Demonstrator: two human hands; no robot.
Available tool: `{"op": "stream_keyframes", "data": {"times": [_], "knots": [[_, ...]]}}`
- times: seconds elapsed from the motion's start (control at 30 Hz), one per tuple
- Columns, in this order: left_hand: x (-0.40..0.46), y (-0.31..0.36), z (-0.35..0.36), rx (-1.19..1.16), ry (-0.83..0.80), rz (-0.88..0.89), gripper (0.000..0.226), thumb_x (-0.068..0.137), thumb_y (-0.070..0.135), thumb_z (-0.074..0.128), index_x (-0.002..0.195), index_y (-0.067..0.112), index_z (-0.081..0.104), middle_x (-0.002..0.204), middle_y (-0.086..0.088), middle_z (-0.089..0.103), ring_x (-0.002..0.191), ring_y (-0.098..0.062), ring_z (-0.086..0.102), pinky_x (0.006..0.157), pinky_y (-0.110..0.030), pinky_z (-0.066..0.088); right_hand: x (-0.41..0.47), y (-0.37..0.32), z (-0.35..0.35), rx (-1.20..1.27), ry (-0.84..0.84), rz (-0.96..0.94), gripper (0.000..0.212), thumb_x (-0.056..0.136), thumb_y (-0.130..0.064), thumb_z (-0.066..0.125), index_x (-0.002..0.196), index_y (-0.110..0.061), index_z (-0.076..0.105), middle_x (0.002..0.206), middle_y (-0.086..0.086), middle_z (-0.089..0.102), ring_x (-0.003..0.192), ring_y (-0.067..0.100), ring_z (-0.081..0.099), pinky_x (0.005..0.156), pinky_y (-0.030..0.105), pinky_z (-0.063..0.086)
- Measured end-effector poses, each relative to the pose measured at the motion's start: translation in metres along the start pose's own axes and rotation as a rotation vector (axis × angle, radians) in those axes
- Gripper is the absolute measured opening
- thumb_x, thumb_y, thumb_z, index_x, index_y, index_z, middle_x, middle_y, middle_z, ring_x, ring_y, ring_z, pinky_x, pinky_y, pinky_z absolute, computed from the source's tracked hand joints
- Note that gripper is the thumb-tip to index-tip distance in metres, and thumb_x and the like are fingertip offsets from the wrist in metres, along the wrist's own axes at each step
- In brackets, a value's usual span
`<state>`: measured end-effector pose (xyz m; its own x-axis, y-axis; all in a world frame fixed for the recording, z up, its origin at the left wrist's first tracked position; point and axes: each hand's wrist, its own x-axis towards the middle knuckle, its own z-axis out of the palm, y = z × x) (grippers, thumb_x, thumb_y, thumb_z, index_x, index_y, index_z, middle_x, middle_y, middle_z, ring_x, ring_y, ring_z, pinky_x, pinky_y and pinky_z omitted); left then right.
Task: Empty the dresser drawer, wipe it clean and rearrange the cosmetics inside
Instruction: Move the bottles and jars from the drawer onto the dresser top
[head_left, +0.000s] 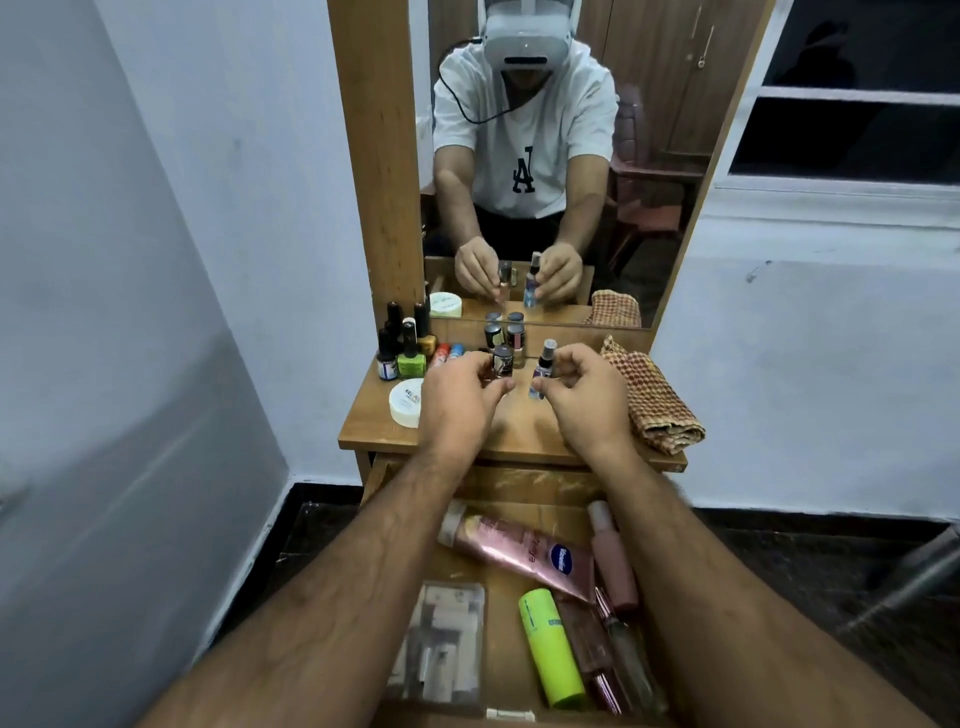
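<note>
My left hand (462, 397) grips a small bottle with a silver cap (503, 359) just above the dresser top (363, 423). My right hand (587, 395) holds a small spray bottle with a black nozzle (545, 366), close beside the other one. Below my forearms the wooden drawer (519, 483) stands pulled out. Inside lie a pink Vaseline tube (519, 548), a lime-green bottle (550, 647), a pink bottle (613, 558), slim glass vials (623, 660) and a clear plastic pouch (441, 642).
Several nail polish bottles (408, 345) stand at the dresser top's back left, beside a white round jar (408, 402). Two small bottles (504, 335) stand against the mirror (545, 156). A checked cloth (657, 402) lies folded on the right. White walls flank the dresser.
</note>
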<state>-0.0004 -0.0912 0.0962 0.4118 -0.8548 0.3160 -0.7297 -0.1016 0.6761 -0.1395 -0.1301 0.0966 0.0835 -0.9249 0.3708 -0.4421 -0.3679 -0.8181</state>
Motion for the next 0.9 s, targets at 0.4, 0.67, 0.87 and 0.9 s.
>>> {"op": "stream_keyframes", "data": {"times": [0.4, 0.67, 0.87, 0.9], "knots": [[0.051, 0.002, 0.028, 0.140, -0.029, -0.092, 0.019, 0.082, 0.031, 0.078, 0.095, 0.017, 0.076, 0.092, -0.007, 0.074, 0.096, -0.028, 0.066, 0.083, -0.036, 0.054, 0.037, 0.022, 0.040, -0.076, 0.018, 0.016, 0.021, 0.083, -0.012, 0.075, 0.103, -0.020, 0.073, 0.083, -0.008, 0.068, 0.078, 0.009, 0.063, 0.077, 0.026, 0.052], [0.053, -0.004, 0.030, 0.142, 0.001, -0.136, 0.024, 0.082, 0.039, 0.078, 0.099, 0.022, 0.075, 0.093, -0.002, 0.073, 0.092, -0.022, 0.066, 0.075, -0.033, 0.053, 0.038, 0.023, 0.048, -0.085, 0.030, 0.013, 0.028, 0.084, -0.011, 0.073, 0.110, -0.022, 0.073, 0.083, -0.011, 0.065, 0.079, 0.008, 0.061, 0.077, 0.025, 0.051], [0.054, -0.006, 0.030, 0.153, 0.010, -0.148, 0.026, 0.082, 0.041, 0.077, 0.100, 0.023, 0.076, 0.094, -0.002, 0.073, 0.091, -0.021, 0.065, 0.072, -0.031, 0.050, 0.036, 0.020, 0.049, -0.106, 0.028, -0.001, 0.034, 0.086, -0.007, 0.070, 0.116, -0.023, 0.070, 0.096, -0.007, 0.072, 0.088, 0.009, 0.064, 0.085, 0.026, 0.053], [0.054, -0.007, 0.031, 0.156, 0.010, -0.146, 0.026, 0.082, 0.041, 0.077, 0.100, 0.023, 0.076, 0.094, -0.001, 0.073, 0.091, -0.021, 0.065, 0.073, -0.031, 0.051, 0.036, 0.019, 0.049, -0.113, 0.027, 0.006, 0.035, 0.086, -0.007, 0.070, 0.117, -0.023, 0.069, 0.098, -0.006, 0.072, 0.090, 0.009, 0.064, 0.087, 0.026, 0.053]]}}
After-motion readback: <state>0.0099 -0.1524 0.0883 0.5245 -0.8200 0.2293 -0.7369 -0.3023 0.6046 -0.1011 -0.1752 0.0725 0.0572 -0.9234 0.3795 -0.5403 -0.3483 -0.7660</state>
